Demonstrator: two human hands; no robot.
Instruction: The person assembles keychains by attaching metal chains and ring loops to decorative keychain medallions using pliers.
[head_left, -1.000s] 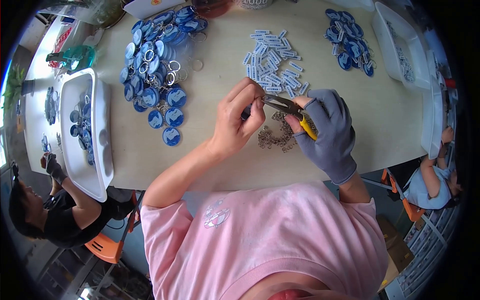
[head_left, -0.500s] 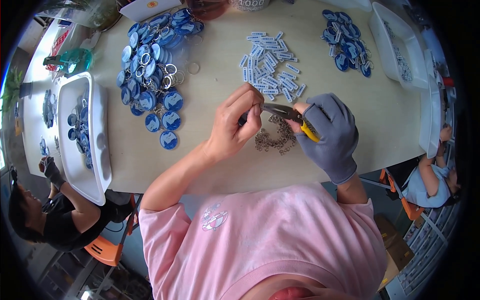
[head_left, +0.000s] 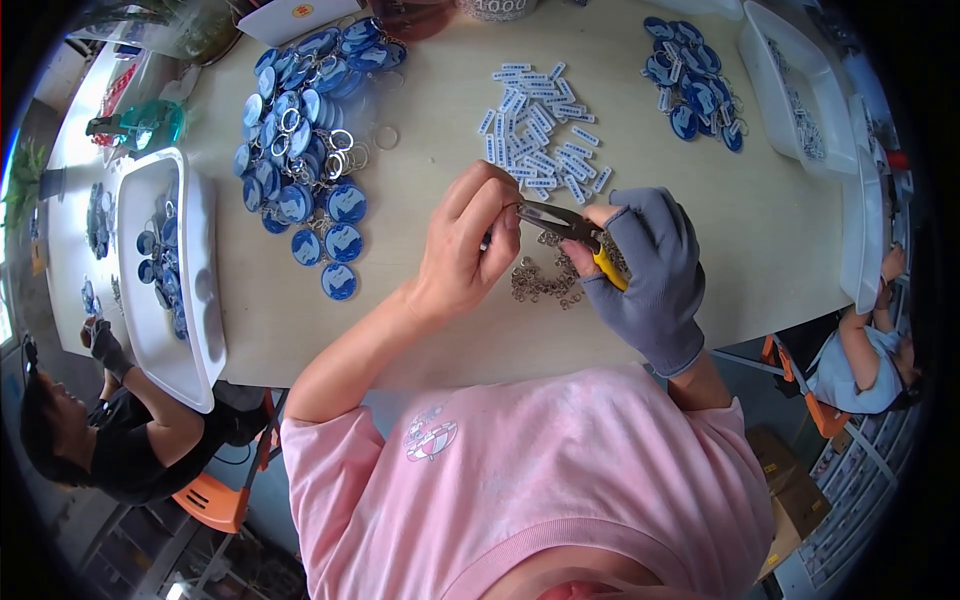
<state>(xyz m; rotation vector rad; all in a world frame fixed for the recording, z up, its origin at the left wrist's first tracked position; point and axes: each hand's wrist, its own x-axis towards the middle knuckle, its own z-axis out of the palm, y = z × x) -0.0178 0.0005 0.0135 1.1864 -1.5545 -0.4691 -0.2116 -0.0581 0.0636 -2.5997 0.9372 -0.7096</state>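
My right hand (head_left: 655, 285), in a grey fingerless glove, is closed around pliers (head_left: 575, 226) with yellow handles. The jaws point left and their tips meet the fingertips of my left hand (head_left: 468, 240). That hand is bare, its thumb and fingers pinched together; a dark edge shows between them, but what they hold is mostly hidden. Below the pliers lies a small heap of metal jump rings (head_left: 540, 284), partly covered by my right hand. Just beyond my hands, small white tags (head_left: 540, 125) with blue print are spread in a loose pile.
A large heap of round blue keychains (head_left: 295, 190) lies at the left, a smaller heap (head_left: 700, 90) far right. White bins stand at the left (head_left: 205, 270) and right (head_left: 835, 150) table edges. One co-worker (head_left: 120, 440) sits at left, another person (head_left: 860, 365) at right.
The pliers have shifted slightly left and their jaws show a wider gap. My right hand has moved a little left with them; my left hand stays nearly in place, still pinched.
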